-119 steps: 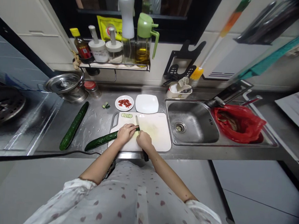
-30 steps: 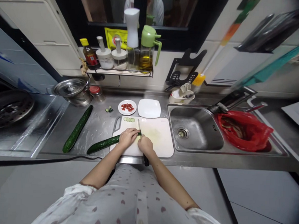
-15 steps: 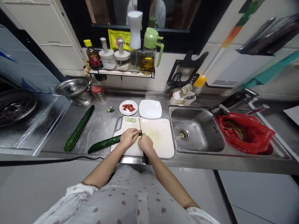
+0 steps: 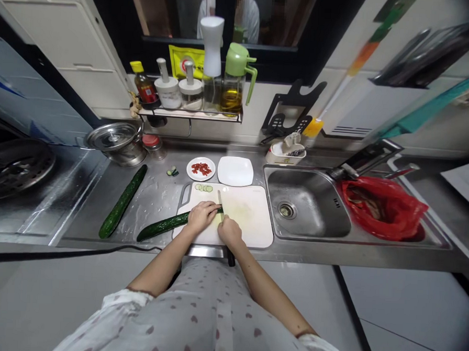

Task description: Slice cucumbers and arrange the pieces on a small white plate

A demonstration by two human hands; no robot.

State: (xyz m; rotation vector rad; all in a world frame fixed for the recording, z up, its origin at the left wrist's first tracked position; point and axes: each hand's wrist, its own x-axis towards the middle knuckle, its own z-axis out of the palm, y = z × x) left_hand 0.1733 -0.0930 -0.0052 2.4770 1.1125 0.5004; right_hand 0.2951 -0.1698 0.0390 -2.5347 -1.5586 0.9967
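Note:
My left hand is closed over the right end of a cucumber, pressing it onto the white cutting board. The cucumber's other end sticks out past the board onto the counter. In my right hand is a knife, its blade pointing away from me beside the cut end. The black handle's end shows below my fist. Several thin cucumber slices lie at the board's upper left.
A second cucumber lies left on the steel counter. Behind the board stand a plate of chopped red pieces and a white square plate. On the right, a sink and a red plastic bag. A condiment shelf hangs above.
My right hand has drawn back slightly toward me with the knife, showing more blade and handle end. My left hand stays on the cucumber.

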